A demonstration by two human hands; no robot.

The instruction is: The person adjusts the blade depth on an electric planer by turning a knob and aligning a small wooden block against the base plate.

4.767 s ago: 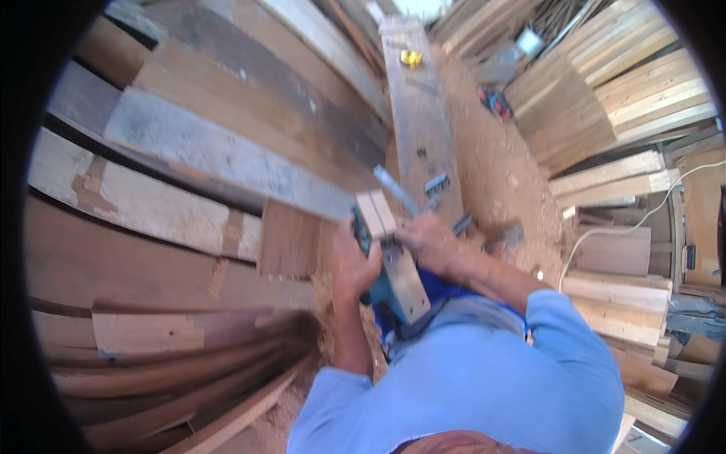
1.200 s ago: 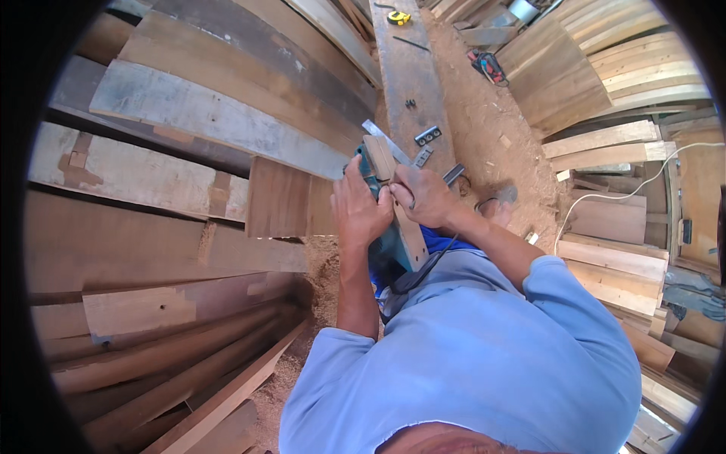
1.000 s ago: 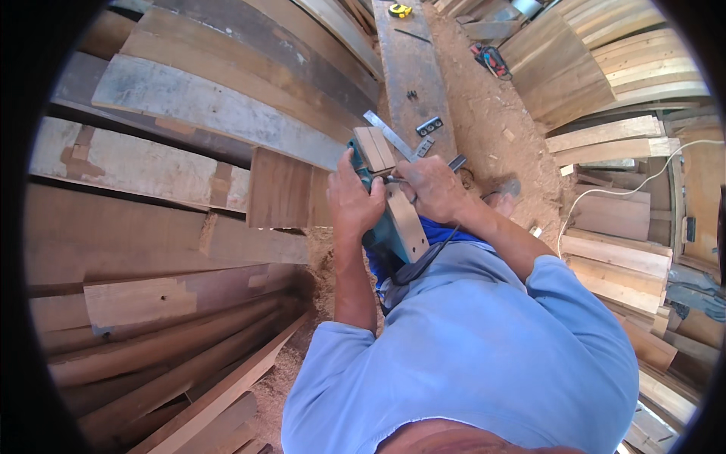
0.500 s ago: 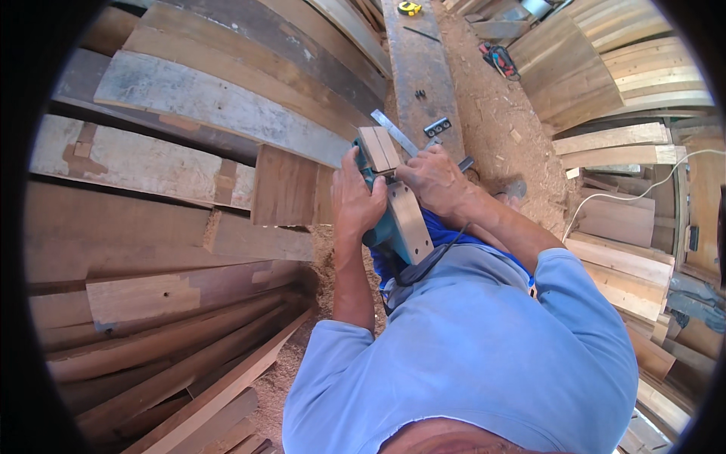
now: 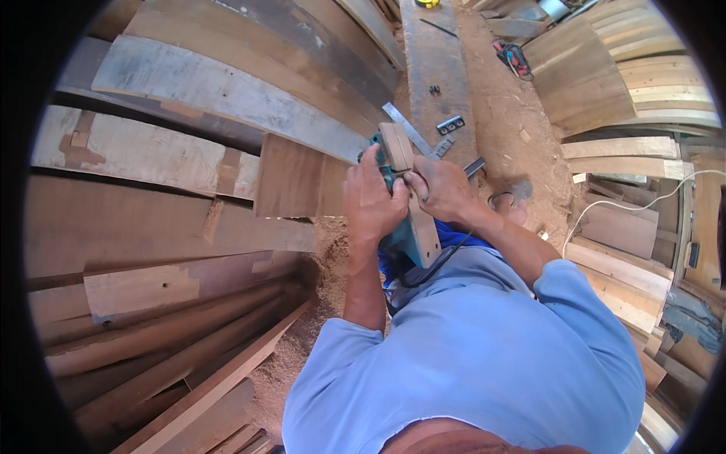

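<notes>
An electric hand planer (image 5: 425, 234) with a teal body lies tilted over my lap, its flat metal sole turned up. My left hand (image 5: 369, 200) is wrapped round its side near the front, thumb by the gap between the two sole plates. At that gap my right hand (image 5: 442, 191) has its fingers curled and pressed together; whatever they pinch is hidden. Just beyond, on a plank bench (image 5: 439, 60), rest a steel rule or square blade (image 5: 407, 127), a dark metal block with round holes (image 5: 451, 125) and a small metal piece (image 5: 445, 145).
Farther along the bench are small black parts (image 5: 435, 89), a thin dark rod (image 5: 439, 28) and a yellow tape measure (image 5: 428, 3). Boards (image 5: 174, 83) are stacked on the left, more timber (image 5: 620, 163) on the right. A red-and-black tool (image 5: 514, 59) and a white cord (image 5: 628, 198) lie right.
The view has shifted a little, so the bench and planer appear farther right and lower. My right thumb and fingers have shifted slightly at the gap; my left hand keeps its hold.
</notes>
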